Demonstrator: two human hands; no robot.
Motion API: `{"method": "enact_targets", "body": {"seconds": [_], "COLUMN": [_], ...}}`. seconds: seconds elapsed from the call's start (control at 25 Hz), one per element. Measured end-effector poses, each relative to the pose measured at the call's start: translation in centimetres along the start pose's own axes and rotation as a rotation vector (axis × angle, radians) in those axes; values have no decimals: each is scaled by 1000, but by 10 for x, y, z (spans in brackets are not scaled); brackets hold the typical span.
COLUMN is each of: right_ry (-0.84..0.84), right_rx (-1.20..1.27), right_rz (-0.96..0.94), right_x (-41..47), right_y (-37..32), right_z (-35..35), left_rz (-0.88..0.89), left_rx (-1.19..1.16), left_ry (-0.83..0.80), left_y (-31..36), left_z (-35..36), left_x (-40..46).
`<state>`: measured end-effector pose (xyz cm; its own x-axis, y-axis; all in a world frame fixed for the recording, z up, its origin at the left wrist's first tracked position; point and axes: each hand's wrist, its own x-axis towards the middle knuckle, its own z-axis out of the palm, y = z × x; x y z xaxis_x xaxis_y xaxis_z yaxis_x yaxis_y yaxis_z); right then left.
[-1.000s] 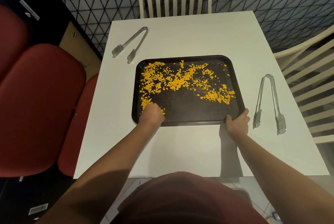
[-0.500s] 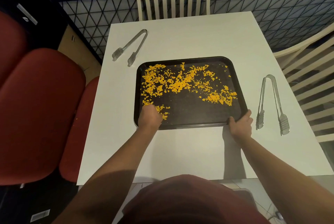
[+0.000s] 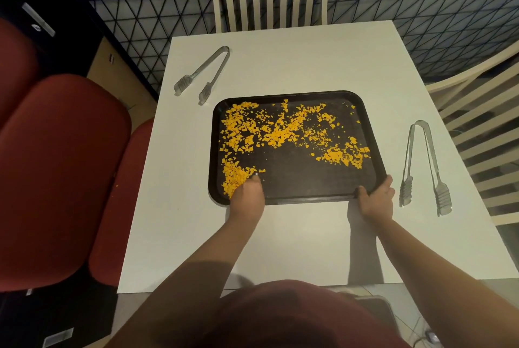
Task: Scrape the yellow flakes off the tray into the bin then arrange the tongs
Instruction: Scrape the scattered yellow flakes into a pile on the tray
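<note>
Black tray, scattered yellow flakes

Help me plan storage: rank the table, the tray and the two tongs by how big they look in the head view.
1. Table, by far the largest.
2. Tray.
3. The right tongs and left tongs: the right pair looks longer, but it lies nearer the camera, so I would not rank them.
</note>
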<state>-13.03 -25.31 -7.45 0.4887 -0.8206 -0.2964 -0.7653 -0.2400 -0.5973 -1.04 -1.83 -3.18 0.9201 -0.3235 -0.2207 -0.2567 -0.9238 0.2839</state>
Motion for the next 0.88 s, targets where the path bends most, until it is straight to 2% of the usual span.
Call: {"method": "enact_targets", "body": {"seconds": [0.2, 0.32, 0.4, 0.64, 0.8, 0.88], "right_ry": [41, 42, 49, 74, 93, 103], "right_rx": [-18, -35, -45, -26, -10, -56], "right_rz": [7, 24, 34, 72, 111, 61], "right_x": [-1, -1, -2, -1, 16, 26], "right_y": [-1, -3, -5, -10, -15, -18], "right_z": [5, 5, 5, 2, -4, -7], "left_rz": [-127, -271, -300, -228, -64, 37], "left_rx": [-189, -364, -408, -442, -380, -284], "left_ry": [163, 140, 117, 21, -30, -49], "left_y": [-23, -36, -43, -32, 4, 29], "left_z": [-36, -56, -62, -55, -32, -16], "left_x": [23, 51, 70, 99, 94, 91]}}
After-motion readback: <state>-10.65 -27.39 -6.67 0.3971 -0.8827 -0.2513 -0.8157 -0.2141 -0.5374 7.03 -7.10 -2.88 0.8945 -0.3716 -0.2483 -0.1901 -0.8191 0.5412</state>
